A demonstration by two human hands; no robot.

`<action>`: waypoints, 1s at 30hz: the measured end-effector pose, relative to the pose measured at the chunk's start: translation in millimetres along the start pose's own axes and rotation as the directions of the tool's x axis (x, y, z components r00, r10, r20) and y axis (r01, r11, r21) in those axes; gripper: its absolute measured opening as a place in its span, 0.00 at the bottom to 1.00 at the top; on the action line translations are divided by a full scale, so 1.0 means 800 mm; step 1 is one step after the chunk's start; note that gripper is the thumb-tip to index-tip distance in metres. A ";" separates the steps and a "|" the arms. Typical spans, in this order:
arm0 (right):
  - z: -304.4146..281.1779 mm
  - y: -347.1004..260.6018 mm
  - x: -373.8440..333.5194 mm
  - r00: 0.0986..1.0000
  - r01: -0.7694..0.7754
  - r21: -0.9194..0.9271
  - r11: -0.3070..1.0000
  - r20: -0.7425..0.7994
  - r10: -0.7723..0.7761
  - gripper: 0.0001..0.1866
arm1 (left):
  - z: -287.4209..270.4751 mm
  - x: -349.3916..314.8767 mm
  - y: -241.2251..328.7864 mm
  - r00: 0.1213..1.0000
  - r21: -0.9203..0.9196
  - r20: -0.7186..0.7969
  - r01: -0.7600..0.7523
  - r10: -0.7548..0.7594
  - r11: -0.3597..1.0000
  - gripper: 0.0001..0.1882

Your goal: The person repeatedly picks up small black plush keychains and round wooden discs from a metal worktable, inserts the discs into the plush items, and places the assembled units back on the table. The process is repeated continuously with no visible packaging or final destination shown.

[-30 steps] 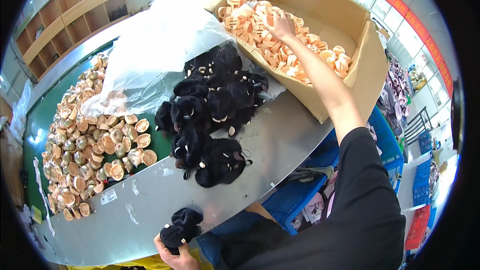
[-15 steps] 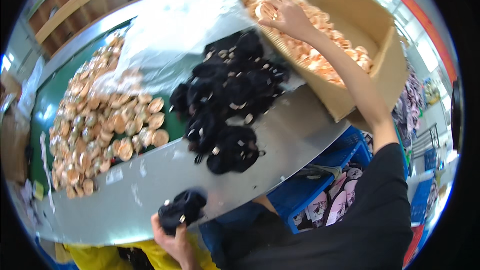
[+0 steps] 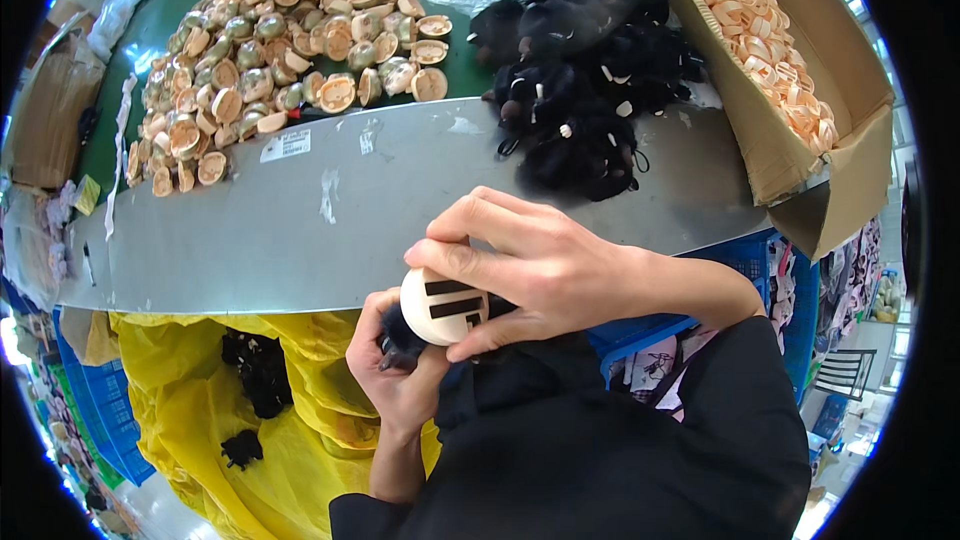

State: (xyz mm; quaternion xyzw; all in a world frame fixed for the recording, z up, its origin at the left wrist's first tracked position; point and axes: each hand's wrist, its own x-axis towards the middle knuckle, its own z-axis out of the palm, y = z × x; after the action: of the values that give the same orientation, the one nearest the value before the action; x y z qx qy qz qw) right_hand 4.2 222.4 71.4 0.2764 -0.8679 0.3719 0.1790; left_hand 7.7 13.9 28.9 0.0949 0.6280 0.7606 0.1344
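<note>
Close to my body, at the table's near edge, both hands meet around one small object. My right hand (image 3: 560, 265) pinches a smooth cream-coloured dome piece (image 3: 418, 308) between thumb and fingers. Dark rectangular bars cross the dome; whether they are openings or marks I cannot tell. Beneath it, my left hand (image 3: 405, 385) is closed around a small black plush piece (image 3: 398, 340), mostly hidden by the fingers and the dome. The dome is pressed against the plush. Beyond my hands, a heap of similar black plush pieces (image 3: 585, 70) lies on the table.
Half-round shells (image 3: 270, 50), gold outside and peach inside, are heaped at the far left. A cardboard box (image 3: 850, 130) at right holds peach-coloured pieces (image 3: 755, 40). Below the metal table (image 3: 230, 240) hangs a yellow bag (image 3: 330, 450) with black plush pieces inside. Blue crates (image 3: 740, 258) stand at right.
My right hand has come from the cardboard box back to my left hand, bringing the cream dome piece. The left hand still holds the black plush. My view has tilted down.
</note>
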 end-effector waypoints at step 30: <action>0.091 0.006 -0.028 0.904 -0.288 0.452 0.844 -0.164 0.396 0.22 | -0.009 0.013 -0.015 0.967 -0.279 -0.137 0.169 -0.214 0.945 0.04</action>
State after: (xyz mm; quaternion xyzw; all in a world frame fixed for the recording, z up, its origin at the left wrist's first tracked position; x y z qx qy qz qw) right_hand 11.3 178.6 9.6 0.0986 -0.7738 0.6063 0.1544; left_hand -3.1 12.6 15.2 -0.0490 0.5359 0.8262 0.1667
